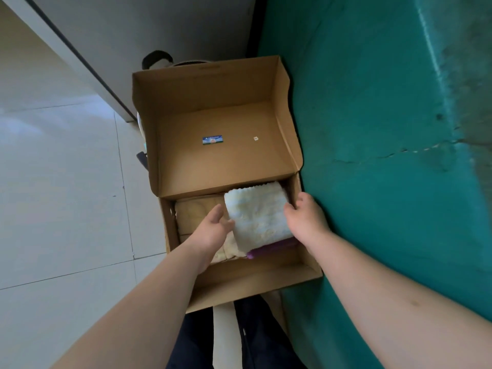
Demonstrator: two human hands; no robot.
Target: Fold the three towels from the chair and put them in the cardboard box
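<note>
The open cardboard box (247, 278) stands on the floor with its lid (221, 123) raised behind it. Inside lie a folded beige towel (194, 211) on the left and a fluffy white towel (258, 214) on the right. The white towel rests on a purple towel (271, 249), of which only the near edge shows. My left hand (210, 233) touches the white towel's left edge with its thumb, fingers relaxed over the beige towel. My right hand (306, 219) curls its fingers round the white towel's right edge, next to the box wall.
A teal upholstered surface (386, 155) runs along the box's right side. Pale floor tiles (66, 195) lie to the left, and a grey wall (149, 30) stands behind. A dark handle (157, 58) sticks up behind the lid. My legs (239, 339) are below the box.
</note>
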